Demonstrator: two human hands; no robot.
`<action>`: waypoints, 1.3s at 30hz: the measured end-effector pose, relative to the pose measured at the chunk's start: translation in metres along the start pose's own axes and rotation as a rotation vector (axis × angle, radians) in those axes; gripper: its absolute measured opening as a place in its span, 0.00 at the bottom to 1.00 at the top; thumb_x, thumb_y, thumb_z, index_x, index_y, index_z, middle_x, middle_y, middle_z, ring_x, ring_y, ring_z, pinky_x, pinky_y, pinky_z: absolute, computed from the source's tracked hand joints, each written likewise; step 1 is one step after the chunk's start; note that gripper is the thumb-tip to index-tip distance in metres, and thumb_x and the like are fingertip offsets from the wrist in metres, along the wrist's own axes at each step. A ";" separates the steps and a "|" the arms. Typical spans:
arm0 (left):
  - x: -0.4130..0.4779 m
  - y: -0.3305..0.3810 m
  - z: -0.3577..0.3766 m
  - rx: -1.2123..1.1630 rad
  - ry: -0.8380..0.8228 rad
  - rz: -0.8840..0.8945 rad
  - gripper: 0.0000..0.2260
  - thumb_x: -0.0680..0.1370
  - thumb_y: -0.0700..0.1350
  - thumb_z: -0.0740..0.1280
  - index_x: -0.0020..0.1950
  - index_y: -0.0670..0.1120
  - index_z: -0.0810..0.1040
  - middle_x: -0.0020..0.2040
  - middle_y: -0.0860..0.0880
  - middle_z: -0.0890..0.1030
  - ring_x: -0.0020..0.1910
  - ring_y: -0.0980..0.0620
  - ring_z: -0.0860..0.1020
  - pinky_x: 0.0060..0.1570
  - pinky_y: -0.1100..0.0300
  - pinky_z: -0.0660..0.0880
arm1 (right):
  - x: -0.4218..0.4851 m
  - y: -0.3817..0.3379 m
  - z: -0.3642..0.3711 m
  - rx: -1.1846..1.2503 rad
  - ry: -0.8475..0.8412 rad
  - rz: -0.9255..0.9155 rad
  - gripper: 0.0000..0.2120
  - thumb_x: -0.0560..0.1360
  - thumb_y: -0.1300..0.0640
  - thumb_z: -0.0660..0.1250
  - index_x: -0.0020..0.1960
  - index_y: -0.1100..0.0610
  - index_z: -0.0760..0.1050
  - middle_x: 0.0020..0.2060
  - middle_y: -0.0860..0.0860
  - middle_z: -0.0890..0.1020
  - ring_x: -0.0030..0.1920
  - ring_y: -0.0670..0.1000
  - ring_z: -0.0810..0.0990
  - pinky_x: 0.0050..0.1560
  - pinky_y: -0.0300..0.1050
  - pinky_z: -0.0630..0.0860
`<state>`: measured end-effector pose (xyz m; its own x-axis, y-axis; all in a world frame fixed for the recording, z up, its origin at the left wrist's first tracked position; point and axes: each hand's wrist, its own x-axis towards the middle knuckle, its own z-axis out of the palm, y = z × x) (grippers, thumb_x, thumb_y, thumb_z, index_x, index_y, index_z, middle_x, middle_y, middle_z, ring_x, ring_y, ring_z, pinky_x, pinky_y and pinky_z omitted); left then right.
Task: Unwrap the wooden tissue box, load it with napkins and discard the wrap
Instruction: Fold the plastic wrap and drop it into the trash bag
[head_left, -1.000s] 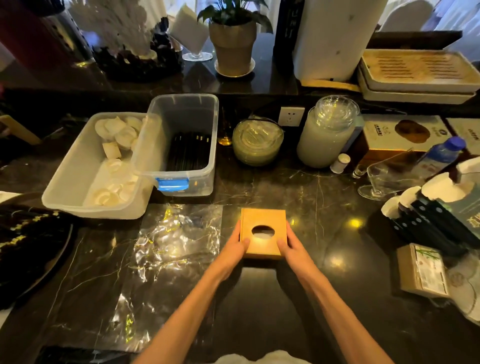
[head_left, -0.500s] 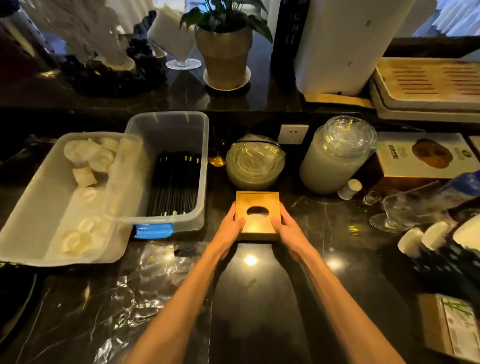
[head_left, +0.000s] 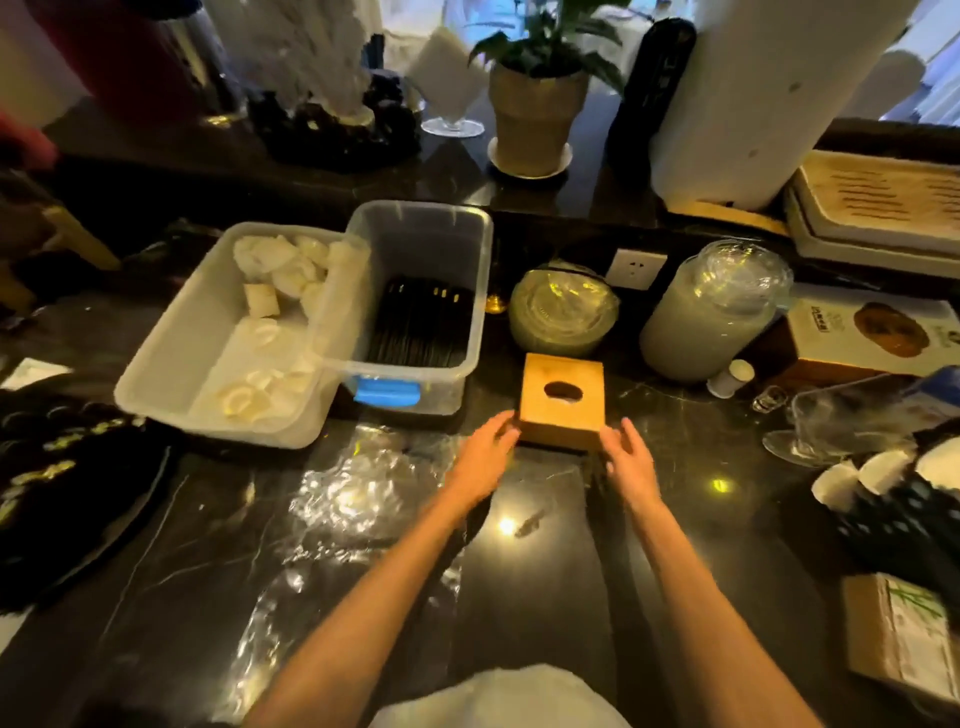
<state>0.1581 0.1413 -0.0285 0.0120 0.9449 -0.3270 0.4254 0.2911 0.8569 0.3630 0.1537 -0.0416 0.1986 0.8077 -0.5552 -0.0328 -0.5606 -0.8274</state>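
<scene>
The wooden tissue box (head_left: 562, 382), square with an oval hole in its top, stands on the dark marble counter near the back, right of a clear bin. My left hand (head_left: 484, 456) is just off the box's near left corner, fingers apart and holding nothing. My right hand (head_left: 628, 462) hovers at the near right corner, also with fingers spread and apart from the box. The clear plastic wrap (head_left: 358, 493) lies crumpled and flat on the counter left of my left forearm. Folded white napkins (head_left: 270, 270) fill a clear tray at the left.
A clear bin with a blue latch (head_left: 421, 306) holds black sticks. Behind the box stand a wrapped stack of glass dishes (head_left: 563, 306) and a tall wrapped jar (head_left: 711, 312). Boxes, a glass and dark packets (head_left: 893, 499) crowd the right; a potted plant (head_left: 535, 119) stands on the upper ledge.
Both hands pushed the box away toward the back of the counter, then let go; they now sit just short of it with fingers open.
</scene>
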 end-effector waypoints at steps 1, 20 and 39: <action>-0.024 -0.022 -0.018 0.052 0.092 0.047 0.15 0.81 0.40 0.62 0.67 0.41 0.76 0.64 0.41 0.79 0.64 0.43 0.76 0.64 0.58 0.68 | -0.017 0.015 0.002 -0.036 0.066 0.014 0.14 0.80 0.59 0.63 0.65 0.56 0.73 0.58 0.55 0.75 0.58 0.51 0.77 0.60 0.47 0.75; -0.126 -0.193 -0.188 -0.128 0.154 -0.539 0.06 0.74 0.34 0.71 0.39 0.39 0.76 0.37 0.43 0.76 0.38 0.49 0.74 0.37 0.59 0.70 | -0.141 0.118 0.162 -0.306 0.005 0.338 0.07 0.73 0.68 0.70 0.48 0.61 0.74 0.36 0.58 0.75 0.31 0.50 0.73 0.22 0.35 0.73; -0.123 0.218 -0.322 -0.533 -0.144 0.551 0.16 0.72 0.41 0.72 0.59 0.44 0.81 0.41 0.48 0.81 0.36 0.56 0.81 0.36 0.64 0.80 | -0.228 -0.290 -0.024 0.256 -0.619 -0.554 0.21 0.72 0.64 0.69 0.65 0.58 0.77 0.38 0.50 0.79 0.32 0.45 0.75 0.33 0.33 0.74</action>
<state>-0.0417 0.1366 0.3264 0.2278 0.9562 0.1839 -0.1678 -0.1474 0.9747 0.3506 0.1275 0.3272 -0.3152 0.9478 0.0490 -0.3234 -0.0587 -0.9444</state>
